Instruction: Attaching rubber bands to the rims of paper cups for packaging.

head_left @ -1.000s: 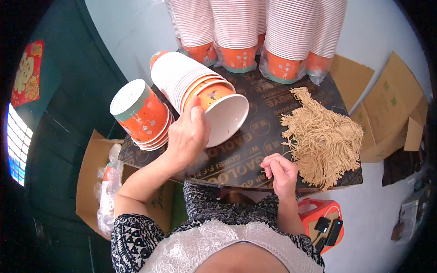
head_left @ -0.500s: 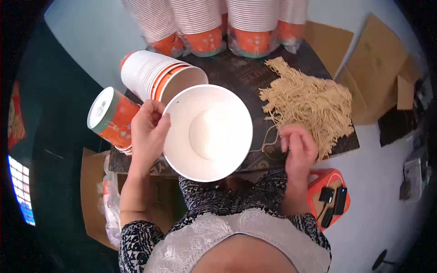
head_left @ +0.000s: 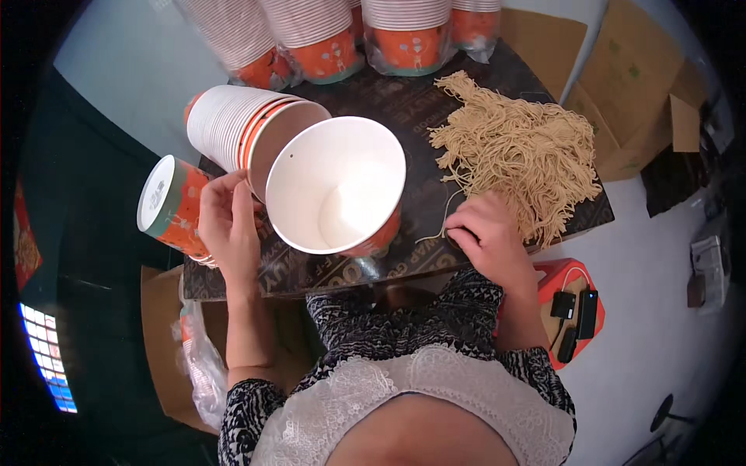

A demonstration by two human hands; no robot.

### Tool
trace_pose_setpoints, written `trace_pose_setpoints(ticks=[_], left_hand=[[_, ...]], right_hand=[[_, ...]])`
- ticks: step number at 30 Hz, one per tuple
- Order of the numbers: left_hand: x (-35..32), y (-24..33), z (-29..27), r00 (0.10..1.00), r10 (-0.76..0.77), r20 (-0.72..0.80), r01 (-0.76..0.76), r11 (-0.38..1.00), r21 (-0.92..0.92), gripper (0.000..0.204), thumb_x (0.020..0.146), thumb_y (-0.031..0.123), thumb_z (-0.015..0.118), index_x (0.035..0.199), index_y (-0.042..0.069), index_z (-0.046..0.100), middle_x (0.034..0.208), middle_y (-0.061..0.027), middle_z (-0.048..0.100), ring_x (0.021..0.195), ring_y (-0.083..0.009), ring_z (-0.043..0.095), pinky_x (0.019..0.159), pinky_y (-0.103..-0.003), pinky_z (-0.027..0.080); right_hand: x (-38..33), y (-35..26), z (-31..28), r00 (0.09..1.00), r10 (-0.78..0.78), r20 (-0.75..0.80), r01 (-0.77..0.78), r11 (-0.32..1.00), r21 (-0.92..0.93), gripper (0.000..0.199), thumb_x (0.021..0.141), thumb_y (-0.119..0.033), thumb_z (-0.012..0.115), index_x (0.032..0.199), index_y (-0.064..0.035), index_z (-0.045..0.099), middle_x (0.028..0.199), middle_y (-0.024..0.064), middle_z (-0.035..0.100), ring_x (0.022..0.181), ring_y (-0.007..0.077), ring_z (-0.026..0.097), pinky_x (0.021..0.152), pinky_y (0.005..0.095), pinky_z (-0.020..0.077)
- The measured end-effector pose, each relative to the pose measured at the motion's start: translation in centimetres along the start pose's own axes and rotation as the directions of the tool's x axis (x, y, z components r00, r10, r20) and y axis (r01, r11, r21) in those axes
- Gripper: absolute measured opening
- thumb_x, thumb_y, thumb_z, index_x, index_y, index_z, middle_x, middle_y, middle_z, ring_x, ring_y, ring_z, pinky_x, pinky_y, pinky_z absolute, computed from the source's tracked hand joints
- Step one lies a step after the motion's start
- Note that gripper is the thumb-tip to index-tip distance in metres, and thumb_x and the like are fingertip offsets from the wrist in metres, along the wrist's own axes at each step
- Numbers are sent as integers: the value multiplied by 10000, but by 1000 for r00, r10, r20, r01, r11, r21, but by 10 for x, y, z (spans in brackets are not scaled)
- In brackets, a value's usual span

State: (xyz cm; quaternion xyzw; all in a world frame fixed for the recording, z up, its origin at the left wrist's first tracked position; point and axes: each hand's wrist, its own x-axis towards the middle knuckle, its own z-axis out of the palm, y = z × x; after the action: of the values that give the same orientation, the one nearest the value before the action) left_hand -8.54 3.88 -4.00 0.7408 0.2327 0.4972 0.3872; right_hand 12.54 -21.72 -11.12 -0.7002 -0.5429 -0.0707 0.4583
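Dark green wall point(head_left: 85, 256) fills the left of the room, beside the printed black tabletop point(head_left: 404, 99). Base-up nested paper buckets point(head_left: 158, 196) come first, then my left hand point(head_left: 228, 225), loosely open just beside the rim of a white-lined paper bucket point(head_left: 311, 190), which sits between my hands, mouth toward me. My right hand point(head_left: 488, 233) pinches a thin tan cord point(head_left: 430, 238) near the cord heap point(head_left: 528, 151). I judge I'm singling out one cord; next calls for a firm grip on its end.
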Motion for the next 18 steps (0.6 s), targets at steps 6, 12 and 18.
trace_pose_setpoints(ticks=[6,12,18], left_hand=[[-39,25,9,917,376,-135,-337,909,243,58,931,-50,527,976,-35,560,1160,-162,606,974,-168,586,842,-268,479],[-63,30,16,912,389,-128,-374,918,129,43,910,1,524,924,-29,551,1159,-201,578,960,-223,557,883,-331,456],[-91,46,17,941,297,162,-304,953,18,62,879,-70,532,863,-39,583,846,-169,643,735,-225,602,674,-309,498]], right_hand=[[7,-7,19,984,-39,174,54,995,-85,148,728,-79,739,832,-43,641,908,90,554,940,305,502,822,394,418],[6,-9,32,974,-1,227,39,986,-160,131,747,-63,712,799,-60,592,906,95,535,936,312,493,813,400,406],[17,-29,21,996,-93,0,91,976,197,105,797,-79,684,817,-74,581,921,92,520,949,305,486,838,398,367]])
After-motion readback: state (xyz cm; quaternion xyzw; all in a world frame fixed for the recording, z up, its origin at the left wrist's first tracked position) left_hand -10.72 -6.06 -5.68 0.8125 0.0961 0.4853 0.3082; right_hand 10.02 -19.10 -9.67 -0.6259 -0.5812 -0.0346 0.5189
